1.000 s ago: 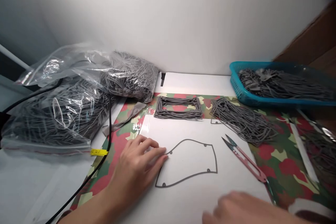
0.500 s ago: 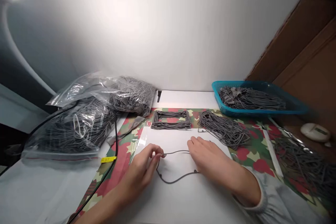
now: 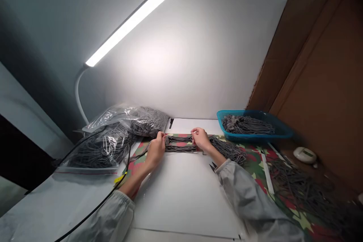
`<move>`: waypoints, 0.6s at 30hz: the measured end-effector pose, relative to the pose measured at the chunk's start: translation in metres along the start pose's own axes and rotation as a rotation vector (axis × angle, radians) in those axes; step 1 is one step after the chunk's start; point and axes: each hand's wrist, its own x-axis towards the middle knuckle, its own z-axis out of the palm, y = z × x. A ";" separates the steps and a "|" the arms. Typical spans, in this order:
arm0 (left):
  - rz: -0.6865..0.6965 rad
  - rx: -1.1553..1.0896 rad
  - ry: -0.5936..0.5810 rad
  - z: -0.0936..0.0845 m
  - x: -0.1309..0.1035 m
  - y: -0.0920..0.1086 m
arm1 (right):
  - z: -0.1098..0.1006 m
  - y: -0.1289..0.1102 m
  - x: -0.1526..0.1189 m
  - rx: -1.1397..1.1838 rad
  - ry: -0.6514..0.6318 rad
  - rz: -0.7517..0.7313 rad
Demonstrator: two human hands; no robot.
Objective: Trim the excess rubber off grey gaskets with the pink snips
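The left hand [image 3: 157,150] and right hand [image 3: 200,139] have moved from the sheet [image 3: 178,193] to the stack [image 3: 180,149] beyond — its long axis running left to right between them, one hand at each end — both seemingly pinched, though on what cannot be told.

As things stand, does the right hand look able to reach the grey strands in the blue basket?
Probably yes. The right hand is near the blue basket, whose top looks open above the grey strands; nothing visible blocks the way, though the hand is at the rectangular bundle.
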 end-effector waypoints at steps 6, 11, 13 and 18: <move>-0.003 0.279 -0.025 -0.008 0.016 0.008 | 0.003 -0.003 0.019 -0.257 0.038 0.071; 0.015 0.417 -0.073 -0.007 0.023 0.009 | 0.006 -0.006 0.021 -0.519 0.004 0.040; 0.026 0.444 -0.081 -0.008 0.023 0.009 | 0.007 -0.006 0.021 -0.619 0.002 0.011; 0.056 0.463 -0.047 -0.015 0.020 0.010 | 0.001 -0.003 0.015 -0.850 0.041 -0.139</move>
